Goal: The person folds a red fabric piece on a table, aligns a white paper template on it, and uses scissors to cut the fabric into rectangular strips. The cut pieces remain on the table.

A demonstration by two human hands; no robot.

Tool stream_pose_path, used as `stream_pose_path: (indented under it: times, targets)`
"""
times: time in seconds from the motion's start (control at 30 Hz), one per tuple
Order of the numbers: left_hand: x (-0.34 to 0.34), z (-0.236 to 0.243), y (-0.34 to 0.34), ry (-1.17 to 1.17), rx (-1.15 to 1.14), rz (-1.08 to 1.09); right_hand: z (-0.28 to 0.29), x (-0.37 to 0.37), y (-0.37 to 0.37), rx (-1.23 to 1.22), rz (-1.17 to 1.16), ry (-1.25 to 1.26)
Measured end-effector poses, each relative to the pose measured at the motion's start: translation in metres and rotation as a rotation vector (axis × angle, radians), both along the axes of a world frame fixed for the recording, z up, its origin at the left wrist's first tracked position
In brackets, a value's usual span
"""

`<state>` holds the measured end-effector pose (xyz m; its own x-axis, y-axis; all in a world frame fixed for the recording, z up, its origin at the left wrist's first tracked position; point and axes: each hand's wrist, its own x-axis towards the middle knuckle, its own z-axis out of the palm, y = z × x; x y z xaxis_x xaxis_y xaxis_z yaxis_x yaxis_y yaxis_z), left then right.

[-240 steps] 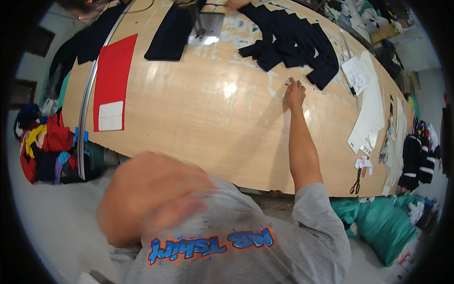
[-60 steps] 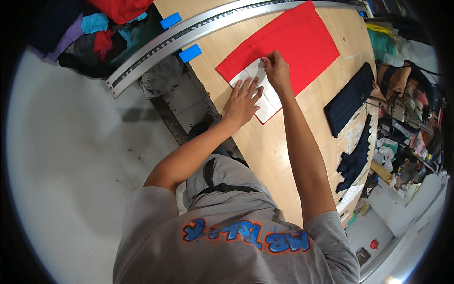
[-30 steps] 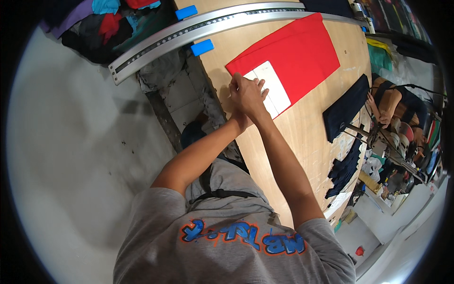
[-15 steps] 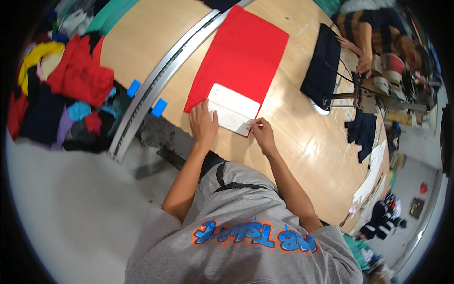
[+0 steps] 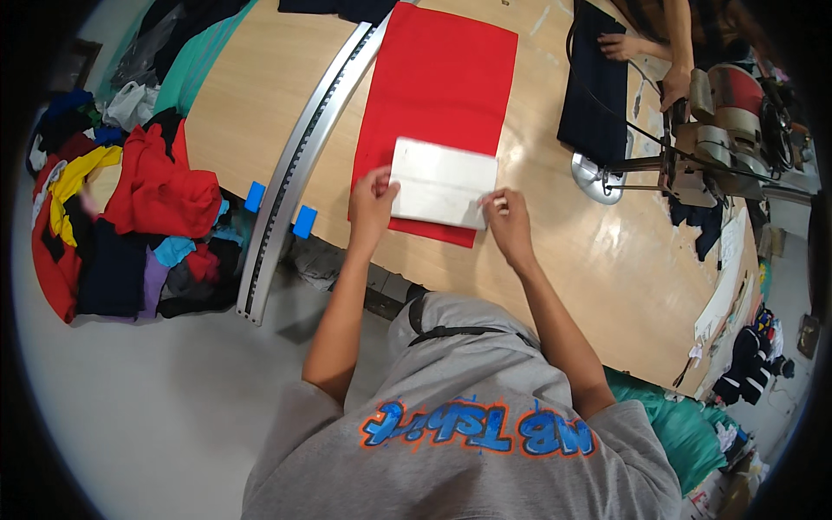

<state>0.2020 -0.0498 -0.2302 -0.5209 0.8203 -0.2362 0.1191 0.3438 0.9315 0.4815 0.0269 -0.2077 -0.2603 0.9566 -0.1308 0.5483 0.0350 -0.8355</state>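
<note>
Status, near to far:

Your left hand (image 5: 371,206) sits on the left end of the white rectangular piece (image 5: 444,183), fingers curled over its edge. Your right hand (image 5: 509,225) pinches the lower right corner, thumb and fingers closed on it. So both hands are on the piece, 1 per end.

The piece lies flat across the near end of the red fabric panel (image 5: 438,82), roughly square to it, its long side running across the panel's width. A thin strip of red shows below it at the near edge. The panel itself is spread flat on the wooden counter (image 5: 563,251), no visible wrinkles, just beside the long metal rail (image 5: 303,156) with 2 blue clips (image 5: 304,221).

My read: laying out is done, the piece is placed, and you're at the alignment/holding stage. Nothing looks cut, marked or folded yet, so that part is left.

Further off, another person's hands (image 5: 672,82) work dark fabric (image 5: 594,82) at a machine (image 5: 719,130). A heap of mixed scraps (image 5: 121,217) lies beyond the rail, to your left.
</note>
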Motion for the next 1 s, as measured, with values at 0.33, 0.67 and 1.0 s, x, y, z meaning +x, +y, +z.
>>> stream_pose_path:
  times: [0.33,0.67,1.0]
  targets:
    - [-0.056,-0.009,0.112,0.428,-0.03,-0.165,0.002,-0.048,0.095,-0.03,-0.134,0.063]
    - [-0.051,-0.029,0.124,0.36,-0.007,-0.19,-0.03,-0.033,0.106,-0.027,-0.107,-0.005]
    - [-0.051,-0.032,0.117,0.397,-0.029,-0.238,-0.041,-0.029,0.105,-0.074,-0.093,-0.002]
